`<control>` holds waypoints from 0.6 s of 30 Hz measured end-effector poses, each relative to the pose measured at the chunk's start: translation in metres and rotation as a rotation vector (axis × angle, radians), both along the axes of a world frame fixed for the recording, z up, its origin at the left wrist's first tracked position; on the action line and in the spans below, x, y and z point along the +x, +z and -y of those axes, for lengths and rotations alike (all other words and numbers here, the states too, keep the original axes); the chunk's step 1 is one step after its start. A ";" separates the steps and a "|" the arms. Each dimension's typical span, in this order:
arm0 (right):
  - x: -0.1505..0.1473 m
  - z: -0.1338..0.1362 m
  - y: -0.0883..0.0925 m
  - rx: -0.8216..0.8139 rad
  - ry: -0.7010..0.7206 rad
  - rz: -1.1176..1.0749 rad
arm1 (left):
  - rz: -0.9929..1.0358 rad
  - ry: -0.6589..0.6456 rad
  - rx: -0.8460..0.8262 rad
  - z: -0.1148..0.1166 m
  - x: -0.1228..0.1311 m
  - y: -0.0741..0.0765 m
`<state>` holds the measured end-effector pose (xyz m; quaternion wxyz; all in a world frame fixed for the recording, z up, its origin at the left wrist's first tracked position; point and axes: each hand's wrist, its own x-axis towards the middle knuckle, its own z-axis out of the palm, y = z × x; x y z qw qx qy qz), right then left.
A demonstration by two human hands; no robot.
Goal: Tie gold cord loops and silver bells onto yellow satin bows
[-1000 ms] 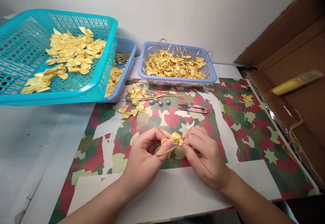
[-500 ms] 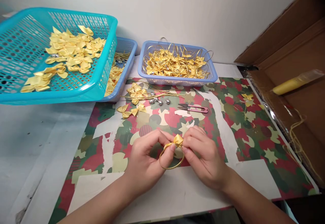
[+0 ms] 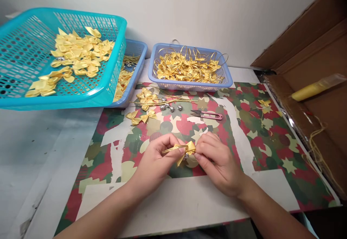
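Observation:
My left hand (image 3: 155, 161) and my right hand (image 3: 217, 163) meet over the patterned mat (image 3: 255, 138), both pinching one small yellow satin bow (image 3: 187, 149) with a gold cord loop and a tiny silver bell under it. The left fingers grip the cord side, the right fingers the bow's right wing. Loose yellow bows (image 3: 141, 116), gold cords (image 3: 162, 101) and several silver bells (image 3: 170, 108) lie on the mat beyond my hands.
A teal basket (image 3: 108, 91) of plain yellow bows sits tilted at the left over a blue basket (image 3: 135, 69). Another blue basket (image 3: 189, 85) holds bows with gold loops. Pink thread snips (image 3: 208, 115) lie mid-mat. A cardboard box (image 3: 311, 62) stands at the right.
The gold loop hung down below the bow half a second ago; now it lies flattened to the left between my left fingers. Both hands stayed in place.

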<state>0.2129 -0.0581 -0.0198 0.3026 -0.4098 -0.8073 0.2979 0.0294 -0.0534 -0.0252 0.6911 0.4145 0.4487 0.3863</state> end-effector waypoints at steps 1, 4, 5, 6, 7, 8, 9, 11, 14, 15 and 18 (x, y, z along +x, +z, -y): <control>0.000 0.000 0.000 0.005 0.001 0.007 | -0.014 -0.003 -0.010 0.000 0.000 0.000; 0.000 0.000 0.000 0.026 0.003 0.030 | -0.048 -0.016 -0.049 0.001 -0.001 -0.001; 0.001 0.000 0.000 0.030 0.004 0.034 | -0.055 -0.021 -0.062 0.001 -0.001 -0.001; 0.001 -0.001 0.000 0.032 0.005 0.037 | -0.058 -0.028 -0.075 0.001 -0.001 -0.002; 0.001 -0.001 0.000 0.033 0.007 0.036 | -0.057 -0.035 -0.085 0.001 -0.002 -0.002; 0.001 -0.001 0.000 0.034 0.009 0.035 | -0.056 -0.041 -0.095 0.001 -0.002 -0.003; 0.001 -0.001 0.000 0.035 0.011 0.034 | -0.054 -0.044 -0.103 0.001 -0.002 -0.003; 0.001 -0.001 0.000 0.038 0.018 0.036 | -0.056 -0.046 -0.117 0.001 -0.001 -0.003; 0.001 -0.001 0.000 0.036 0.028 0.041 | -0.081 -0.044 -0.117 0.001 0.000 -0.001; 0.001 -0.001 0.000 0.032 0.032 0.041 | -0.094 -0.040 -0.107 0.001 0.000 0.000; 0.001 0.000 -0.001 0.015 0.035 0.038 | -0.126 -0.031 -0.074 0.002 0.001 0.003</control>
